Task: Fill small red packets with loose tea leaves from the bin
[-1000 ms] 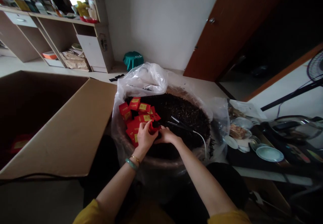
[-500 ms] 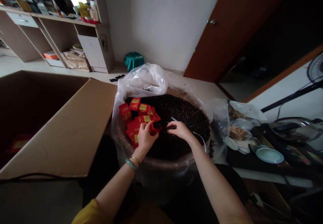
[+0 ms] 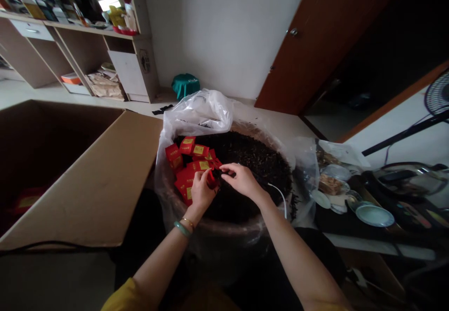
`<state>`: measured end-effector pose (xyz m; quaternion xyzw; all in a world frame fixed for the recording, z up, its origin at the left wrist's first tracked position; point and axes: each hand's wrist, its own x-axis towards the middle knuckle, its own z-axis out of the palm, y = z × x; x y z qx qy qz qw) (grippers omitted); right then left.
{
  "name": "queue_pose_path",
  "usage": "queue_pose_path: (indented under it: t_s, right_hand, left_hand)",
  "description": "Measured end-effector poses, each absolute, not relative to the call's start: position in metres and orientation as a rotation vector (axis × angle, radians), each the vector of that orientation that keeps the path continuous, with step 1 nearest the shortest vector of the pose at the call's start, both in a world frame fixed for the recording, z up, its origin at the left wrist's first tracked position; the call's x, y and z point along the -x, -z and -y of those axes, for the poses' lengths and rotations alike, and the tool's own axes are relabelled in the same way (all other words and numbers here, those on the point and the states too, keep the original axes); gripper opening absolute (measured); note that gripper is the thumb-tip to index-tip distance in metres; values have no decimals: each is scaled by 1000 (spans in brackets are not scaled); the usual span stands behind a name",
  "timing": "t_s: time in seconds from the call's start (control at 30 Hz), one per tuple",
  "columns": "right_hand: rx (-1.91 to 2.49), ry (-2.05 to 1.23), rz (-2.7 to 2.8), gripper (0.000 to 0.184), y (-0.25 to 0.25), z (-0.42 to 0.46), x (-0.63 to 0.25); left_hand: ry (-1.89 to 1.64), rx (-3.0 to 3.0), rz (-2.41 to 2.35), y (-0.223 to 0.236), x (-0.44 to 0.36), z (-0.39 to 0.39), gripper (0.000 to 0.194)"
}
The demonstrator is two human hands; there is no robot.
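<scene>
My left hand is closed round a small red box whose open top faces right. Close beside it, my right hand pinches dark leaves at the mouth of that box. Both hands are over a wide round tub lined with clear plastic, full of dark, dry tea leaves. More red boxes with yellow labels lie in a pile on the leaves at the left side. A thin white curved handle or cord sticks out of the leaves behind my right wrist.
An open cardboard box stands left, with red packets inside. At right, a dark tray table bears a pale green dish, a glass-lidded pot and bags. A green-covered bin stands by the wall, near a brown door.
My right hand has moved left from over the leaves to the mouth of the red box. My left hand has stayed almost in place with the box.
</scene>
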<state>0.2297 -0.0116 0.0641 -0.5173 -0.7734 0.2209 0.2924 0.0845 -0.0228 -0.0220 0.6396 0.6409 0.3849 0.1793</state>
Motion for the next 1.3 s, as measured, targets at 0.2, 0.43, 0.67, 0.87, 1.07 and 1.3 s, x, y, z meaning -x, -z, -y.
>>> queue_pose_path:
  t_s: [0.2, 0.43, 0.67, 0.87, 1.07, 1.3]
  right_hand:
    - [1499, -336, 2453, 19, -47, 21, -218]
    - [1408, -379, 2308, 19, -48, 5, -237]
    - [1378, -636, 2428, 7, -62, 17, -245]
    - [1447, -687, 2301, 6, -73, 18, -259]
    - [1449, -605, 2035, 5, -77, 21, -284]
    - [1500, -692, 2074, 36, -50, 22, -249]
  left_hand:
    - [-1148, -1875, -1690, 23, -84, 22, 62]
    - [-1181, -1923, -1562, 24, -85, 19, 56]
    - [-1130, -1912, -1300, 27, -85, 17, 25]
    - [-964, -1840, -1358, 22, -85, 21, 28]
    - [-1066, -1778, -1386, 21, -85, 21, 32]
    - [-1027, -1866, -1251, 23, -84, 22, 35]
